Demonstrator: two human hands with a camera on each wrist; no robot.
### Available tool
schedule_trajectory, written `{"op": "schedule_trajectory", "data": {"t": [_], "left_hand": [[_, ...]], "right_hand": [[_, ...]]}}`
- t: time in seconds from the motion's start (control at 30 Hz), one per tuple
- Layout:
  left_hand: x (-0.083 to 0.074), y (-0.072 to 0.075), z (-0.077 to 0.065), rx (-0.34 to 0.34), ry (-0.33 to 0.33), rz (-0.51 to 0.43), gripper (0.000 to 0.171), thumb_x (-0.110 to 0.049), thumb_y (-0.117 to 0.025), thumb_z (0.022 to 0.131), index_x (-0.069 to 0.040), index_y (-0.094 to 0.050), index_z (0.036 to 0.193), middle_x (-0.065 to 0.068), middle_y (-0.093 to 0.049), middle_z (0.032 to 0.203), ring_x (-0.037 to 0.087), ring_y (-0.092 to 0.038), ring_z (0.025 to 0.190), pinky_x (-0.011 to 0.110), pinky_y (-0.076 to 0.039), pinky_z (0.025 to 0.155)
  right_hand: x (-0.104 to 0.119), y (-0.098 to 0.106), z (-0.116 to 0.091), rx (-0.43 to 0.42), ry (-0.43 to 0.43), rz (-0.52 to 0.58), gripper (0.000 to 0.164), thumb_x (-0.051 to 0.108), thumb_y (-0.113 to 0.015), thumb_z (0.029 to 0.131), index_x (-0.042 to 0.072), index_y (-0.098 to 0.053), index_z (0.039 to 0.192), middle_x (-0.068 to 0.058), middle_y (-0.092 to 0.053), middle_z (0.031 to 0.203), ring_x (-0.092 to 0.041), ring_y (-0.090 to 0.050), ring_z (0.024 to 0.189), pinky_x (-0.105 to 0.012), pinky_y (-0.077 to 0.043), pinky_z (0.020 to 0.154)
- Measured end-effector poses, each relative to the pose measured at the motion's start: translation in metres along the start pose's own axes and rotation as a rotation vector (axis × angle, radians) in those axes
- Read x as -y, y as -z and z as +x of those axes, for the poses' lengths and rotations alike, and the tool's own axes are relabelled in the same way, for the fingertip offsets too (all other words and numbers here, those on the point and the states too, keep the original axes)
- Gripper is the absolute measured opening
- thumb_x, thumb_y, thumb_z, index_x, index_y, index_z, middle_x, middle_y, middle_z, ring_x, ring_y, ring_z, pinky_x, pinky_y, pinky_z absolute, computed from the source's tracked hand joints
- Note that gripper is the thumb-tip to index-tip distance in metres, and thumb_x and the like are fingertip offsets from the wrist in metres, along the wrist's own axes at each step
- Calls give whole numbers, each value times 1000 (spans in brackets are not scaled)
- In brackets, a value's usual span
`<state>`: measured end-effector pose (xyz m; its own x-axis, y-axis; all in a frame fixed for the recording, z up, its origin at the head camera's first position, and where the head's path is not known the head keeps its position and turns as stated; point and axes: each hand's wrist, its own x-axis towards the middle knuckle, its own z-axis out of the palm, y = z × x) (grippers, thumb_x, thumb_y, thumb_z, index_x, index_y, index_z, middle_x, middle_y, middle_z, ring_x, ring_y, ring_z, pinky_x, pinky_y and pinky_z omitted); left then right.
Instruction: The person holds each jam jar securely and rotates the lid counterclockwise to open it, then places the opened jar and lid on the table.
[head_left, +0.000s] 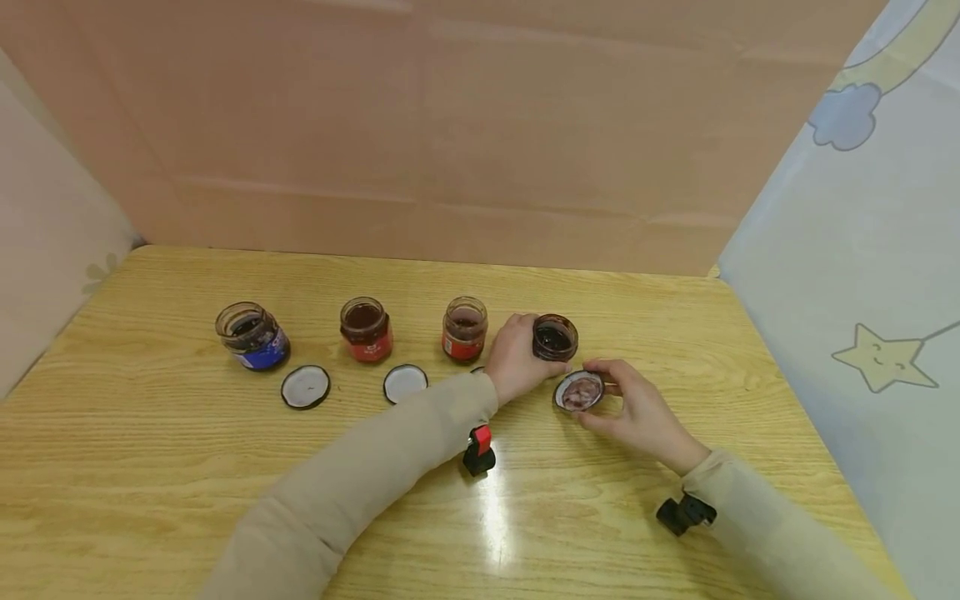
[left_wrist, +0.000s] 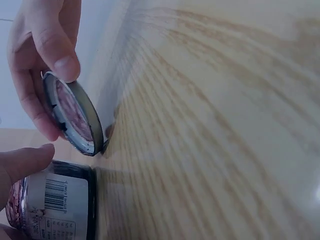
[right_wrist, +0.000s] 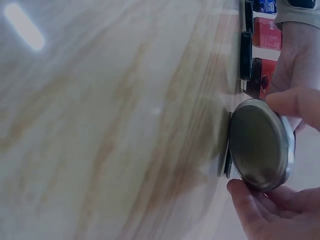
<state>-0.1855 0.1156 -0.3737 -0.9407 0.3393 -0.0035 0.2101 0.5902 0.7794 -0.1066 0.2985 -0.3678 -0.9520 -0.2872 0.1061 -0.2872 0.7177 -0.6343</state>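
Observation:
My left hand grips an uncovered glass jar with dark contents; in the left wrist view this jar shows a white barcode label. Just to the right, my right hand pinches a round metal lid by its rim. The lid's stained inner side faces up toward the head view, and its edge is at or just above the table; I cannot tell if it touches. From the right wrist view, the lid's plain outer face shows between thumb and fingers.
Left of my hands stand a red-labelled jar, another red-labelled jar and a blue-labelled jar, all uncovered. Lids lie before them, one lid near the middle and another lid farther left. A third is mostly hidden by my left arm.

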Motion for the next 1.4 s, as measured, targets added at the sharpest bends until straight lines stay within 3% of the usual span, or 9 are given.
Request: {"op": "schedule_trajectory", "data": {"t": [0.23, 0.5, 0.7, 1.13, 1.4], "left_hand": [[0, 2, 2, 23, 3, 20, 69, -30, -83, 75, -2, -53, 130, 13, -56, 123, 24, -55, 115, 33, -44, 100], [-1, 2, 4, 26, -2, 22, 69, -29, -83, 75, 0, -52, 130, 13, -56, 124, 25, -56, 115, 33, -45, 99], [0, -1, 5, 20, -1, 38, 71, -31, -83, 74, 0, -52, 130, 13, -56, 123, 25, -56, 114, 33, -46, 99], [-1, -1, 6, 9, -5, 28, 69, -29, -83, 74, 0, -53, 128, 13, -57, 120, 24, -56, 113, 32, -45, 99], [-2, -2, 9, 37, 16, 39, 72, -30, -83, 75, 1, -50, 130, 14, -55, 122, 25, -55, 115, 32, -45, 99]], "right_hand": [[0, -3, 1, 26, 44, -35, 62, 5, -81, 72, -11, -50, 124, -25, -58, 121, -37, -60, 105, -45, -52, 86], [0, -3, 2, 46, -8, -57, 66, 7, -81, 73, -11, -48, 128, -27, -57, 122, -38, -60, 105, -48, -50, 87], [0, -3, 1, 49, -1, -107, 66, 15, -82, 74, -10, -50, 127, -26, -59, 121, -39, -61, 104, -51, -49, 87], [2, 1, 2, 80, -2, -148, 65, 16, -81, 75, -10, -51, 128, -25, -59, 122, -38, -61, 106, -52, -49, 88], [4, 0, 2, 81, 0, -162, 69, 17, -83, 73, -10, -52, 128, -25, -59, 122, -39, -60, 106, -53, -49, 87]]}}
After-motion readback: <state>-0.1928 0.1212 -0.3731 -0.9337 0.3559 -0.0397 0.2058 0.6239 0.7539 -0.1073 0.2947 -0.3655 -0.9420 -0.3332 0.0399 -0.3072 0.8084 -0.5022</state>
